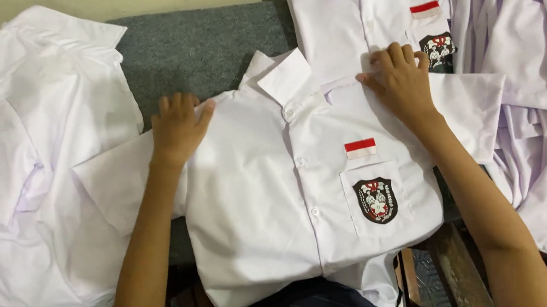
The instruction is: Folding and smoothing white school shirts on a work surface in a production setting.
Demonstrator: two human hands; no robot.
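White shirt (pixel 272 196), both hands (pixel 177 128) pressing shoulders

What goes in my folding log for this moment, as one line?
left hand: flat on shirt shoulder | right hand: flat on other shoulder | white shirt: spread face-up, buttoned | folded shirt: behind

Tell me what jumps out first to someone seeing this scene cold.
A white short-sleeved shirt lies spread front-up in the middle, with a dark crest patch on its pocket. The left hand and right hand press flat on its shoulders. A folded matching shirt lies behind, and heaps of white shirts flank both sides.
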